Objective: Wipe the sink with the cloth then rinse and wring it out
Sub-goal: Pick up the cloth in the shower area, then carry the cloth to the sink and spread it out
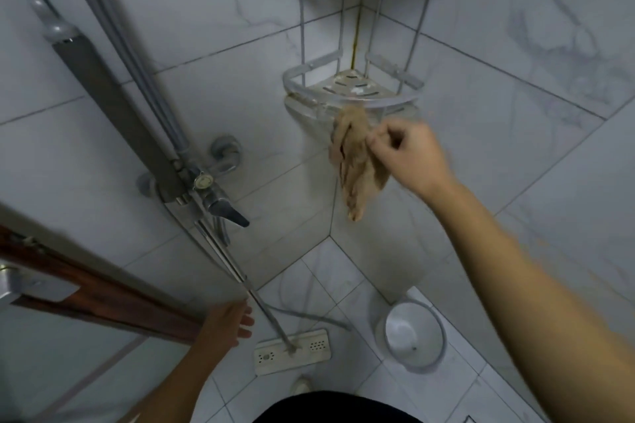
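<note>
A crumpled beige cloth [357, 161] hangs in the air just below the front rail of a metal corner shelf [350, 87]. My right hand [409, 154] pinches the cloth near its upper part, fingers curled round it. My left hand [226, 324] is low at the bottom left, fingers relaxed and straight, holding nothing, close to a mop handle [237, 278]. No sink is in view.
A shower mixer with a lever [220, 206] and riser pipes [137, 72] is fixed to the left tiled wall. A flat mop head [292, 350] and a white basin [414, 336] lie on the tiled floor. A wooden door edge [89, 288] runs along the lower left.
</note>
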`<state>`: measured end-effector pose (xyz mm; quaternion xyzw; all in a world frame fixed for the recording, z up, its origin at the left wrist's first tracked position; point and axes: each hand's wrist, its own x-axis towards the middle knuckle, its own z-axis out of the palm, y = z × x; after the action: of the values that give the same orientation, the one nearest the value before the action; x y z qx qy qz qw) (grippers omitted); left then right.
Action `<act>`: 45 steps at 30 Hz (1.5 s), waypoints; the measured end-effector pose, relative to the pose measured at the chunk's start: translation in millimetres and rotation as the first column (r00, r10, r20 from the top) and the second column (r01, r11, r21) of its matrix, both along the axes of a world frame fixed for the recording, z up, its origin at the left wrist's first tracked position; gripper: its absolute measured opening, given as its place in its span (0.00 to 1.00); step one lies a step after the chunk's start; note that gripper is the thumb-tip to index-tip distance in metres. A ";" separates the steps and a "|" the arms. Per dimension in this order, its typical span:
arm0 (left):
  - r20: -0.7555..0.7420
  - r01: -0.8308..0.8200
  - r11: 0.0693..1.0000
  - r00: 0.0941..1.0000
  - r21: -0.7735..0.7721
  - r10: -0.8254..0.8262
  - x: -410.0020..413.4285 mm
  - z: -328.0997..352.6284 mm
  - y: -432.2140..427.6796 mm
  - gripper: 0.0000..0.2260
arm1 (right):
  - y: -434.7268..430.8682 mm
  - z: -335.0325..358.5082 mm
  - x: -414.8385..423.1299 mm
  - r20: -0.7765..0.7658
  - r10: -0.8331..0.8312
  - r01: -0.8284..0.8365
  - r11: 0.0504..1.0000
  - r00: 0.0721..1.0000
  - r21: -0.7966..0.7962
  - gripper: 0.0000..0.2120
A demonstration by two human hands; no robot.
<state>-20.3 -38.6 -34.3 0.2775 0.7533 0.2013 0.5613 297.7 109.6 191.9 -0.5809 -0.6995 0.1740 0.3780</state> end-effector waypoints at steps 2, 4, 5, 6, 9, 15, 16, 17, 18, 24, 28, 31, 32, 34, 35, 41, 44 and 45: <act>-0.012 0.029 0.999 1.000 -0.021 -0.029 3.1 -5.5 -17.1 0.13 | -42.6 -56.5 9.2 -0.040 0.001 -0.008 0.987 0.999 -0.159 0.11; -0.029 0.053 0.998 0.998 -0.030 -0.054 7.4 -8.8 -34.6 0.12 | -90.9 -108.0 21.2 -0.037 -0.052 0.038 0.950 0.998 -0.310 0.12; -0.036 0.070 0.997 0.997 -0.036 -0.071 9.9 -9.7 -43.2 0.12 | -114.6 -136.1 29.7 -0.025 -0.078 0.063 0.929 0.997 -0.365 0.12; -0.043 0.089 0.995 0.995 -0.047 -0.091 12.0 -10.5 -50.7 0.12 | -140.0 -159.9 36.7 -0.018 -0.098 0.079 0.889 0.995 -0.452 0.14; -0.062 0.147 0.986 0.986 -0.084 -0.152 14.0 -18.8 -70.2 0.13 | -215.6 -212.6 53.4 0.030 -0.147 0.129 0.737 0.989 -0.663 0.10; -0.121 0.264 0.952 0.951 -0.153 -0.283 14.3 -26.5 -90.7 0.12 | -307.9 -237.2 64.4 0.068 -0.293 0.231 0.567 0.954 -0.791 0.16; -0.125 0.284 0.945 0.944 -0.164 -0.306 14.6 -28.5 -89.5 0.12 | -314.3 -238.9 65.6 0.068 -0.334 0.255 0.558 0.940 -0.790 0.14; -0.130 0.309 0.936 0.934 -0.171 -0.332 15.4 -30.4 -87.2 0.12 | -320.1 -242.0 68.2 0.066 -0.377 0.281 0.551 0.924 -0.786 0.12; -0.129 0.334 0.926 0.925 -0.176 -0.358 15.4 -33.9 -83.6 0.12 | -324.6 -240.5 70.4 0.069 -0.418 0.310 0.544 0.906 -0.780 0.10; -0.099 0.522 0.816 0.825 -0.247 -0.557 29.0 -51.6 -33.4 0.13 | -361.2 -223.8 71.8 -0.010 -0.721 0.497 0.488 0.693 -0.718 0.07; -0.097 0.733 0.655 0.649 -0.186 -0.754 53.9 -59.8 -16.2 0.12 | -412.4 -229.6 41.2 0.008 -0.869 0.601 0.335 0.494 -0.726 0.08; -0.061 0.856 0.467 0.466 -0.220 -0.883 80.7 -62.2 -17.3 0.12 | -472.5 -253.6 -4.6 0.062 -0.958 0.636 0.136 0.278 -0.760 0.11; -0.048 0.886 0.400 0.401 -0.235 -0.915 89.6 -64.1 -20.5 0.12 | -493.2 -260.6 -24.2 0.083 -0.974 0.628 0.069 0.209 -0.775 0.12; -0.026 0.929 0.272 0.275 -0.252 -0.961 106.5 -64.6 -31.8 0.11 | -535.1 -272.6 -67.5 0.120 -0.988 0.594 -0.038 0.099 -0.804 0.11; -0.017 0.947 0.207 0.209 -0.246 -0.978 114.1 -63.4 -41.1 0.11 | -555.3 -275.7 -90.9 0.134 -0.990 0.580 -0.090 0.034 -0.810 0.11; -0.002 0.964 -0.205 -0.208 -0.168 -0.978 165.6 -43.6 -131.0 0.11 | -673.1 -282.7 -243.3 0.166 -0.893 0.432 -0.356 -0.418 -0.829 0.14; -0.021 0.916 -0.383 -0.388 -0.119 -0.921 183.0 -33.6 -190.6 0.12 | -715.4 -283.2 -311.3 0.175 -0.793 0.333 -0.431 -0.584 -0.839 0.16; -0.027 0.895 -0.432 -0.437 -0.106 -0.899 184.6 -32.5 -210.1 0.12 | -727.5 -283.4 -329.1 0.172 -0.763 0.314 -0.446 -0.623 -0.838 0.15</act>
<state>164.4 -248.7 -66.8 0.7857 0.1972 -0.3951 0.4332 -31.3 -617.8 -91.5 -0.7909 0.4343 0.1836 0.3901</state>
